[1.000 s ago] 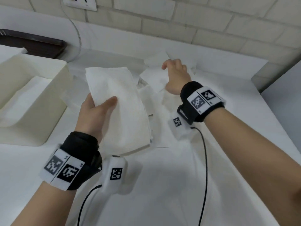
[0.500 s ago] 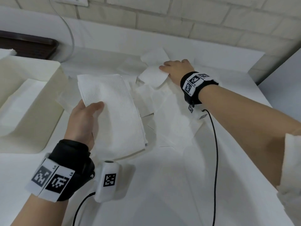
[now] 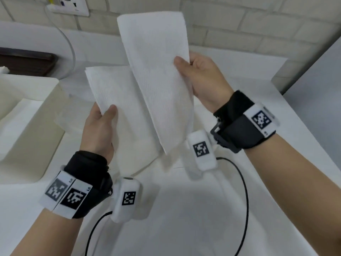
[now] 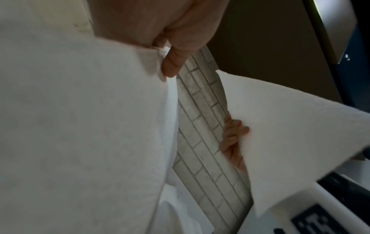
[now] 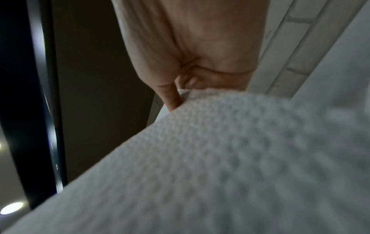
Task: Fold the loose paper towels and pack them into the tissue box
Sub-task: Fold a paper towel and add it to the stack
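Observation:
My left hand (image 3: 100,124) holds a stack of folded white paper towels (image 3: 120,108) above the table, thumb on top; the left wrist view shows the same stack (image 4: 84,126) pinched by that hand (image 4: 170,52). My right hand (image 3: 199,78) pinches one folded paper towel (image 3: 158,71) by its right edge and holds it up, tilted, over the stack. In the right wrist view this towel (image 5: 220,158) fills the lower frame under the hand (image 5: 180,88). The cream tissue box (image 3: 27,115) stands open at the left, with white paper inside.
A white table (image 3: 184,218) runs under both hands, with a brick wall behind. A wall socket (image 3: 68,4) with a cable sits at the top left. A dark tray (image 3: 25,61) lies behind the box. Black wrist cables (image 3: 243,191) trail over the table.
My right hand has picked a folded towel off the far pile and brought it back towards me, raised over the stack. The left hand has kept its hold on the stack.

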Available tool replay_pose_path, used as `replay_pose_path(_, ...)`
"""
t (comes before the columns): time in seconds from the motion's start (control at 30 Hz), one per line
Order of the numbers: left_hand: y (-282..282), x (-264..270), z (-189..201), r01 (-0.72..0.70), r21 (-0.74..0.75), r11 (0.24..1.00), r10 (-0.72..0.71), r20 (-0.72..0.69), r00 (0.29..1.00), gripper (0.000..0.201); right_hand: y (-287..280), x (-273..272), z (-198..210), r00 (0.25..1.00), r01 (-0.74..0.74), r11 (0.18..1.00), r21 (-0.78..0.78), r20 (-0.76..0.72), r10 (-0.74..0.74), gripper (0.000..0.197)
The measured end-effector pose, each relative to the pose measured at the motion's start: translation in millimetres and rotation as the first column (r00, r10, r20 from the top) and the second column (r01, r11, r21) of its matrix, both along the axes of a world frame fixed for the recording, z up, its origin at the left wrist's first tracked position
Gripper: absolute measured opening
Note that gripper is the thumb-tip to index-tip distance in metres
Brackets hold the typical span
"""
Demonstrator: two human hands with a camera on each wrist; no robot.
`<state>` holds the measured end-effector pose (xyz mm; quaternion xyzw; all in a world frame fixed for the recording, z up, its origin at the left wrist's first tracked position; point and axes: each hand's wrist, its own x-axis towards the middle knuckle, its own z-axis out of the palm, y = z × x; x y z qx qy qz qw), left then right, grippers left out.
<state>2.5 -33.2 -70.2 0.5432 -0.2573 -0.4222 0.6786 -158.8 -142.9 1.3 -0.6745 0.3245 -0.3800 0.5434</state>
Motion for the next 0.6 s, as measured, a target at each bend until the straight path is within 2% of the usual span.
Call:
replay_pose_path(0.1, -2, -16, 2, 0.049, -0.007, 0.999, -0.049, -0.019, 0.999, 0.026, 18, 4, -23, 0.981, 0.048, 0.998, 0.037, -0.187, -0.04, 0.029)
replay_pose_path(0.17, -2, -25, 2, 0.077, -0.003, 0.997, -0.077, -0.016, 0.997, 0.024, 29, 6, -38, 0.924, 0.043, 0.998, 0.036, -0.382, -0.026, 0.038)
replay_pose_path(0.23, 0, -32, 1, 0.068, 0.022, 0.997, -0.069, 0.012, 0.998, 0.021, 41, 5, -47, 0.863, 0.02, 0.998, 0.064, -0.504, 0.015, 0.034)
replay_pose_path(0.27, 2, -37, 0, 0.062, 0.036, 0.997, -0.062, 0.003, 0.998, 0.023, 45, 4, -50, 0.852, 0.005, 0.994, 0.105, -0.521, 0.05, 0.032)
replay_pose_path(0.33, 6, -43, 0, 0.071, 0.044, 0.997, -0.069, -0.036, 0.997, 0.034, 54, 0, -56, 0.831, -0.019, 0.985, 0.169, -0.545, 0.109, 0.044)
replay_pose_path(0.37, 7, -45, -2, 0.098, 0.043, 0.994, -0.097, -0.025, 0.995, 0.038, 57, -2, -59, 0.833, -0.023, 0.984, 0.175, -0.541, 0.115, 0.044)
replay_pose_path(0.43, 12, -48, -2, 0.17, 0.039, 0.985, -0.172, 0.04, 0.984, 0.046, 61, -3, -62, 0.862, -0.024, 0.989, 0.146, -0.498, 0.094, 0.032)
replay_pose_path(0.47, 15, -47, -2, 0.179, 0.044, 0.983, -0.182, 0.077, 0.98, 0.048, 61, -4, -62, 0.871, -0.02, 0.99, 0.137, -0.483, 0.085, 0.032)
replay_pose_path(0.57, 16, -40, -9, 0.132, 0.103, 0.986, -0.148, 0.168, 0.974, 0.031, 58, -11, -58, 0.886, -0.017, 0.984, 0.175, -0.454, 0.096, 0.053)
replay_pose_path(0.6, 16, -39, -10, 0.116, 0.11, 0.987, -0.135, 0.187, 0.973, 0.023, 57, -13, -56, 0.896, -0.009, 0.977, 0.211, -0.431, 0.101, 0.051)
